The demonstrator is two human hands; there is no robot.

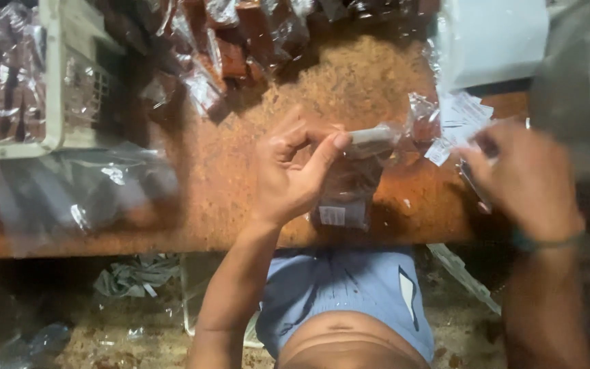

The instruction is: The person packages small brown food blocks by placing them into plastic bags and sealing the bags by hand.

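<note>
Rust-brown bench (pixel 227 198) lay under the bagging step: left hand (pixel 293 171) pinched a filled clear packet (pixel 353 181) by its top; blurred right hand (pixel 527 178) reached paper slips (pixel 460 123), its grip unclear; inserting one needed an opened mouth

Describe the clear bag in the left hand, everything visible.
The bag is a small clear plastic pouch with dark brown contents filling most of it. A pale label patch sits near its lower edge. It hangs roughly upright over the near edge of the rusty brown table. The left hand pinches its top, thumb pressed across the bunched opening, which looks folded or rolled flat. The right hand, blurred, does not touch it. Crinkled film trails from the top toward the small white slips.
</note>
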